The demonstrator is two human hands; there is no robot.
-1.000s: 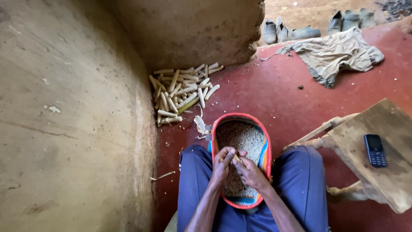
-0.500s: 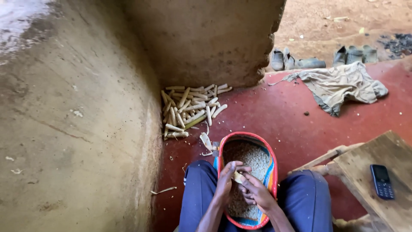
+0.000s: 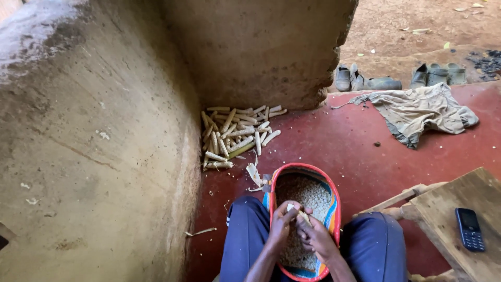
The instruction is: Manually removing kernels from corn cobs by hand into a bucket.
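A round basket with a red rim (image 3: 308, 169) sits between my knees, filled with pale maize kernels (image 3: 308, 193). Over it, my left hand (image 3: 282, 224) and my right hand (image 3: 315, 237) both grip one maize cob (image 3: 298, 213), thumbs pressed on it. The cob is mostly hidden by my fingers.
A heap of bare cobs (image 3: 235, 133) lies in the corner of the mud wall (image 3: 104, 156). A crumpled cloth (image 3: 417, 109) and several shoes (image 3: 396, 78) lie at the red floor's far edge. A wooden stool (image 3: 459, 214) at my right carries a dark phone (image 3: 468, 228).
The camera has tilted up, so the basket and hands sit lower in view. Both hands keep working the same cob over the basket.
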